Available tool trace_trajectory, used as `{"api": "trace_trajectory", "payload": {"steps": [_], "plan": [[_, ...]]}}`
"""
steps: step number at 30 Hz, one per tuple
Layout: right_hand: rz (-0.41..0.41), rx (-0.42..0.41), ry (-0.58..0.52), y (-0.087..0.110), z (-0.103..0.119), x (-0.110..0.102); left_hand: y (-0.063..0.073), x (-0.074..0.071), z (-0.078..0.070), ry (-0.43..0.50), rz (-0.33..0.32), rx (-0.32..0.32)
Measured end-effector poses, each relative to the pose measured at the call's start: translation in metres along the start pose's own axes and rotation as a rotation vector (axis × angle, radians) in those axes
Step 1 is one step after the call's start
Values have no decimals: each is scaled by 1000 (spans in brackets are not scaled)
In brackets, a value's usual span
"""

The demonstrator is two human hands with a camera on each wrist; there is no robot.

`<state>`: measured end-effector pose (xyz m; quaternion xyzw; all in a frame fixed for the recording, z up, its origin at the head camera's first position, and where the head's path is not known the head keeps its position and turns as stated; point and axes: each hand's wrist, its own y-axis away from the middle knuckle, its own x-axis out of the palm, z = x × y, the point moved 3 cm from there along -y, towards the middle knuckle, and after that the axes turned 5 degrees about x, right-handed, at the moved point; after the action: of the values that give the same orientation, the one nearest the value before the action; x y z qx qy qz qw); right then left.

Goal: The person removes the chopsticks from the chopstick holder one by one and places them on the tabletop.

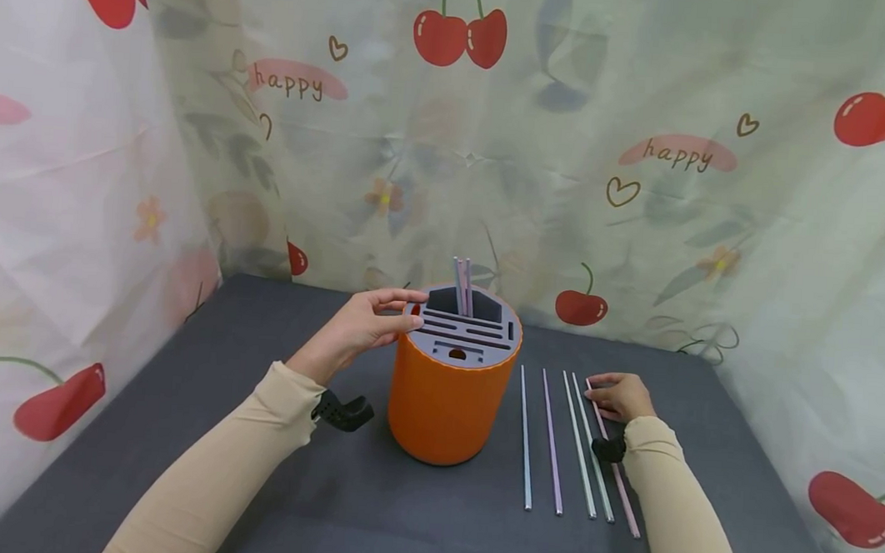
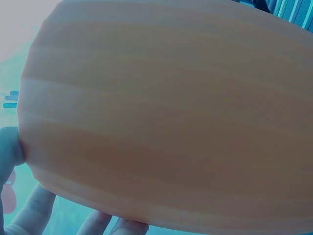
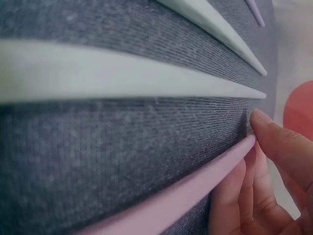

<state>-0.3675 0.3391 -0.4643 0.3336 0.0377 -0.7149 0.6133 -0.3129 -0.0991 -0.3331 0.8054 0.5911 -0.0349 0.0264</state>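
An orange knife block (image 1: pixel 445 394) with a grey slotted top stands on the table. Several pastel chopsticks (image 1: pixel 463 288) stick up from its rear compartment. My left hand (image 1: pixel 361 326) holds the block's upper left edge, thumb at the rim; in the left wrist view the block's orange side (image 2: pixel 161 117) fills most of the picture. To the right, my right hand (image 1: pixel 622 396) pinches the far end of a pink chopstick (image 3: pixel 195 191) between thumb and fingers. That chopstick is the rightmost in a row and lies along the table.
Left of the pink one lie two pale green chopsticks (image 1: pixel 580 442), a purple chopstick (image 1: pixel 551 441) and a light blue chopstick (image 1: pixel 526 439), roughly side by side. A printed curtain (image 1: pixel 389 140) encloses the dark table (image 1: pixel 356 497) at the back and sides.
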Motion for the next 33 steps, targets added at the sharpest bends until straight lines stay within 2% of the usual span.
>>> {"api": "trace_trajectory", "payload": {"steps": [8, 17, 26, 30, 33], "plan": [[-18, 14, 11, -7, -2, 3, 0, 0, 0, 4, 3, 2], [-42, 27, 34, -6, 0, 4, 0, 1, -1, 8, 3, 1], [-13, 35, 23, -7, 0, 1, -1, 1, -1, 5, -4, -14], [39, 20, -65, 0, 15, -3, -1, 1, -1, -1, -3, -19], [118, -54, -232, 18, 51, -8, 0, 1, -1, -1, -2, -22]]}}
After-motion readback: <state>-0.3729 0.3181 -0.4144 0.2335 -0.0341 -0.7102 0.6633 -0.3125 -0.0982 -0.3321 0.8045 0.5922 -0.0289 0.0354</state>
